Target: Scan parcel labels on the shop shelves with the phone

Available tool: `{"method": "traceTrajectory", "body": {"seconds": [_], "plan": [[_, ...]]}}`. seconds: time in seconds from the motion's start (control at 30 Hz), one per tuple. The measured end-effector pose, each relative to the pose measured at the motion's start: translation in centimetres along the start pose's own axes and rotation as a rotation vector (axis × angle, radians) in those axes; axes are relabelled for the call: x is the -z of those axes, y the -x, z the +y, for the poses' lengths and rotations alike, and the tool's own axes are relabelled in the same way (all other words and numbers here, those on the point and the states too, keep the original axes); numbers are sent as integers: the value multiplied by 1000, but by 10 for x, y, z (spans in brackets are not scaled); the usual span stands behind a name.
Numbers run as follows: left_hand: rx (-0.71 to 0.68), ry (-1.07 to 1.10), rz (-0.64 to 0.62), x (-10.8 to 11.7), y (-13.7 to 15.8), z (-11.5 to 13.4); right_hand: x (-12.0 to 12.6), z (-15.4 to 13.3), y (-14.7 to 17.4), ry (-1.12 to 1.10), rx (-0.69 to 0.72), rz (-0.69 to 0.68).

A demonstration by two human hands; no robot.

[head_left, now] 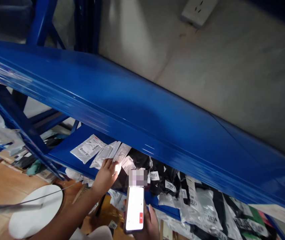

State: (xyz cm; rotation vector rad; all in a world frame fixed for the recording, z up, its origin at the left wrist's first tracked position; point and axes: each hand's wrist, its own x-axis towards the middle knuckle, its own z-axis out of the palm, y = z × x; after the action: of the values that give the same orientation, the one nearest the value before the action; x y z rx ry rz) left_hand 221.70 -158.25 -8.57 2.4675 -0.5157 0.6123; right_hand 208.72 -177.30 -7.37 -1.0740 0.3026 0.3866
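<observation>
My left hand (106,176) reaches onto a blue metal shelf (64,151) and its fingers rest on the grey plastic parcels (107,154) lying there. It holds nothing that I can see. My right hand (150,225) grips a smartphone (134,208) upright, its screen lit white with a small red mark. Black and grey bagged parcels (167,185) with white number labels fill the shelf just beyond the phone.
A broad blue shelf board (137,110) runs diagonally overhead, close above the parcels. More bagged parcels (222,213) crowd the shelf to the right. A white round stool (36,210) stands on the wooden floor at lower left. A wall socket (199,10) sits above.
</observation>
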Motion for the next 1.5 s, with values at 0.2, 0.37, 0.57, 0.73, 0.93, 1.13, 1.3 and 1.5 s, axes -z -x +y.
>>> {"method": "traceTrajectory", "body": {"seconds": [0.2, 0.37, 0.57, 0.73, 0.93, 1.13, 1.3, 1.5], "plan": [[10, 17, 89, 0, 8, 3, -27, -28, -33, -195, -233, -81], [34, 6, 125, -3, 11, 2, -24, -49, -46, -98, -311, -137], [78, 17, 86, -6, 15, 1, -23, -57, -49, -24, -318, -156], [102, 43, 64, -6, 17, 0, -24, -58, -47, 7, -313, -166], [97, 60, 65, -5, 18, -2, -21, -55, -51, 19, -293, -182], [99, 70, 62, -6, 18, -3, -12, -47, -53, 6, -151, -89], [99, 84, 43, -5, 18, -2, -12, -49, -50, -8, -105, -68], [131, 113, 0, -4, 19, -3, -25, -58, -46, -7, -101, -122]]}}
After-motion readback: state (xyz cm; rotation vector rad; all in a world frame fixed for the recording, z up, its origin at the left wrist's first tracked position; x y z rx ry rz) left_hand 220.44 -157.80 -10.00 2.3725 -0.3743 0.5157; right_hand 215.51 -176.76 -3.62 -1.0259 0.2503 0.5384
